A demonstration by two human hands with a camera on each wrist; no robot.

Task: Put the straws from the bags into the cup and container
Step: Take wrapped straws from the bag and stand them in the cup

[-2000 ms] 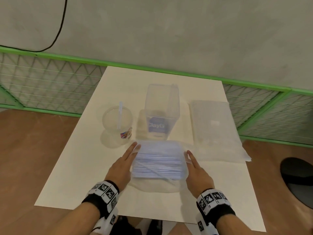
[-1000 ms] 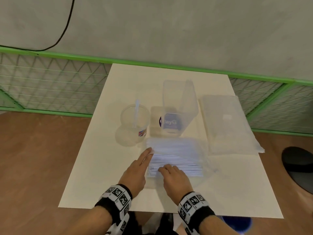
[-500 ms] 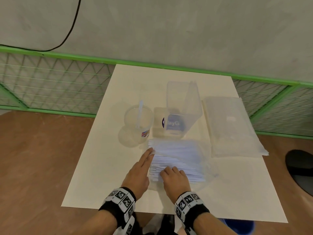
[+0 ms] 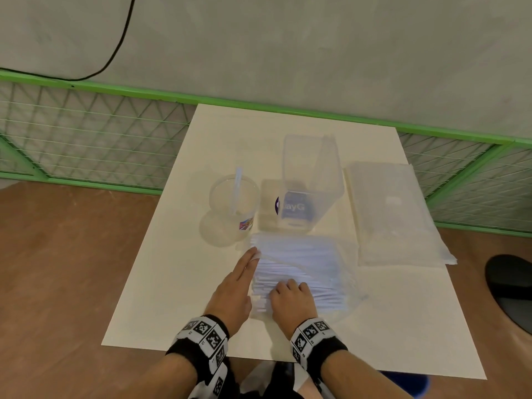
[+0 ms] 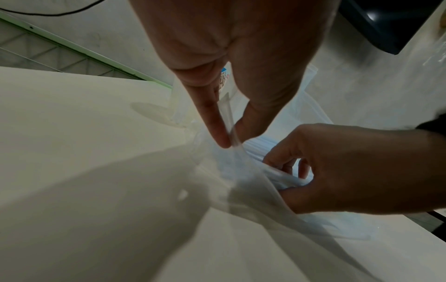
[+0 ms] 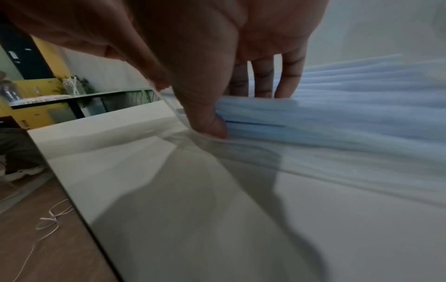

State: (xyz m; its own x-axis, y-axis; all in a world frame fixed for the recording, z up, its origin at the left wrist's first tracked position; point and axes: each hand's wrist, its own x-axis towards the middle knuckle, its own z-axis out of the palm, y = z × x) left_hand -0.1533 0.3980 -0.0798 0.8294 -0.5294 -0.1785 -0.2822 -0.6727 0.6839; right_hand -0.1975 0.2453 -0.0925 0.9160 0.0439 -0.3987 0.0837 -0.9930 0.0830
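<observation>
Two clear bags lie on the white table [image 4: 161, 298]: the near bag [image 4: 305, 272], packed with a thick stack of pale straws [image 4: 299, 266] too many to count, and a second bag [image 4: 394, 214] flat to the right, its contents too faint to make out. One cup [image 4: 233, 201] stands left of centre with a single straw [image 4: 235, 191] leaning in it, and one tall clear container [image 4: 309, 180] stands just beside it on the right — both directly behind the near bag.

The left hand [image 4: 233, 289] lies along the near bag's left edge; in the left wrist view its thumb and forefinger pinch the film of the bag's open end. The right hand [image 4: 290, 300] is curled over the straw ends at the bag's front-left corner — the right wrist view shows thumb below and fingers above, grasping a bundle of straws.

Behind the table runs a green mesh fence [image 4: 95, 133] against a grey wall, with a black cable [image 4: 121, 44] hanging down it. A dark round object [image 4: 509, 280] sits on the brown floor to the right.
</observation>
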